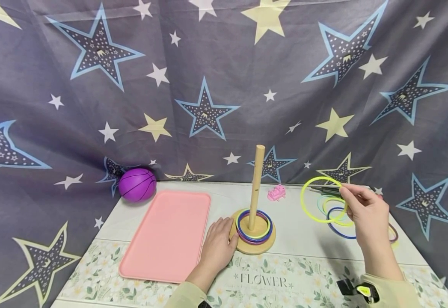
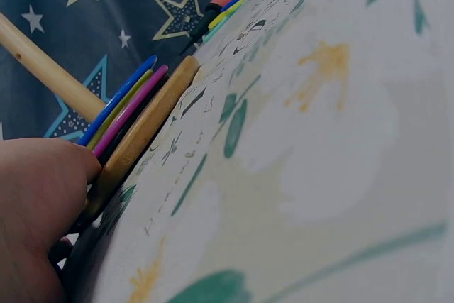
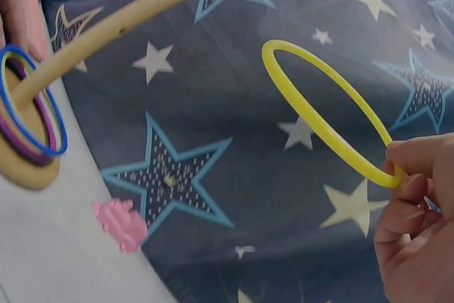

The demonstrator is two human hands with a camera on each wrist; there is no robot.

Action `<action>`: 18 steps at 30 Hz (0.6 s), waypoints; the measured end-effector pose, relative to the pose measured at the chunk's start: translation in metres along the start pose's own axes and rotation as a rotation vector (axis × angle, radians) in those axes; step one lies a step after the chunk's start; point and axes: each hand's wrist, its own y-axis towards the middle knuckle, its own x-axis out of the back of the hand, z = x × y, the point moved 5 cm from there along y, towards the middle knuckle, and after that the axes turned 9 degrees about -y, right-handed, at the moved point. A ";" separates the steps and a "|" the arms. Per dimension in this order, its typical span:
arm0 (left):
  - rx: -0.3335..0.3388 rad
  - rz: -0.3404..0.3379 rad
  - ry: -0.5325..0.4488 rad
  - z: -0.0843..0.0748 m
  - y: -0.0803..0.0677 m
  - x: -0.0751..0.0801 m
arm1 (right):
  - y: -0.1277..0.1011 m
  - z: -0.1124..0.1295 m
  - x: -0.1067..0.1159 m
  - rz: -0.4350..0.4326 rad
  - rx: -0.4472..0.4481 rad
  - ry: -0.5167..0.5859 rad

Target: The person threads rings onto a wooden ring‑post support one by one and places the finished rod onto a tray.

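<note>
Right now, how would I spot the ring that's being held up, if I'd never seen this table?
Start at the wooden peg standing mid-table, then look right to the loose rings lying flat there. Above them the right hand pinches a yellow ring. It alone is lifted off the table and stands on edge.

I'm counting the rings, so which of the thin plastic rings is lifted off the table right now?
The yellow-green plastic ring, pinched by the right hand in mid-air. The others lie flat on the table or around the wooden peg.
</note>
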 end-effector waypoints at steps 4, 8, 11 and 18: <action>-0.003 -0.002 0.000 0.001 -0.001 0.000 | -0.002 0.011 -0.011 0.032 0.029 0.044; -0.004 0.000 0.000 0.002 -0.001 -0.001 | -0.004 0.020 -0.020 0.041 0.048 0.063; -0.003 0.001 -0.004 0.002 -0.001 -0.002 | -0.005 0.028 -0.027 0.054 0.063 0.080; -0.014 -0.012 -0.004 0.002 -0.001 -0.001 | -0.006 0.044 -0.044 0.122 0.094 0.165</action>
